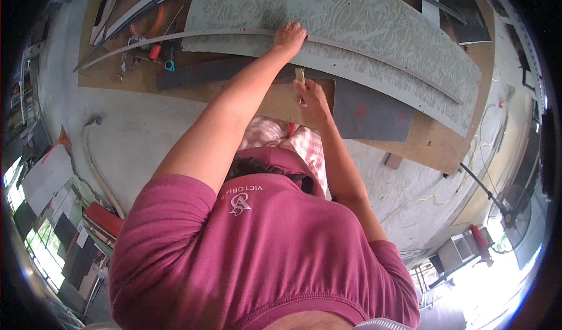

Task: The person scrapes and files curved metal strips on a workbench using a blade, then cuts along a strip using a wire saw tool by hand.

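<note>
Long thin strip (234, 31) on a patterned grey-green sheet (363, 23) — left hand (291, 37) on it, right hand (313, 99) nearer the body.
The strip's long axis runs left to right ahead of the person, its left end past the sheet; the left hand presses or grips it — which, one cannot tell. The right hand, apart from the left, closes around a small tan piece (300, 75) beside the sheet's near edge; patterned surface extends beyond the strip, brown board (433, 143) below.
</note>
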Available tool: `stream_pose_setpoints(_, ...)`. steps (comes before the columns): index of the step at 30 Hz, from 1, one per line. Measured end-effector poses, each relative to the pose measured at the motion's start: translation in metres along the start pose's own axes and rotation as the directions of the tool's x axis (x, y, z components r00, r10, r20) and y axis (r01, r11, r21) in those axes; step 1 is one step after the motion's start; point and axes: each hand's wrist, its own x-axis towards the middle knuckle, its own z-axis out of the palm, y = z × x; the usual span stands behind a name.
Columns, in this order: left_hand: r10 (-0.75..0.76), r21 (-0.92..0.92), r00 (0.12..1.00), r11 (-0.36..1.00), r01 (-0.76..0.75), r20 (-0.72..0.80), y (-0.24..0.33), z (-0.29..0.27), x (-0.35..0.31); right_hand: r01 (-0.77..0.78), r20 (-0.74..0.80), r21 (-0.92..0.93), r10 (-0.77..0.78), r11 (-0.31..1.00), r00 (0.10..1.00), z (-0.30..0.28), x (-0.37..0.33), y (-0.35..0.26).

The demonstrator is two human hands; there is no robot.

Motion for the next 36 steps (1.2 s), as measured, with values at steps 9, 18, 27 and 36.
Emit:
stream_pose_setpoints(9,-0.005,-0.006,0.999,1.000,0.005,0.052,0.001,-0.004,0.000,0.035,0.055,-0.022,-0.033,0.999,0.998,0.002,0.002,0.009)
stream_pose_setpoints(18,-0.005,-0.039,1.000,0.999,0.005,0.001,0.000,0.004,-0.001,-0.112,0.085,-0.356,0.151,0.928,0.985,0.002,-0.009,-0.004)
stream_pose_setpoints(27,-0.004,0.001,0.997,1.000,0.004,-0.082,0.000,0.002,-0.001,-0.183,0.079,-0.211,0.203,0.960,0.976,-0.001,-0.005,-0.009)
stream_pose_setpoints(36,-0.122,-0.150,0.986,0.979,0.139,0.115,-0.002,-0.003,0.004,-0.152,0.114,-0.237,0.183,0.960,0.976,-0.013,0.003,0.006)
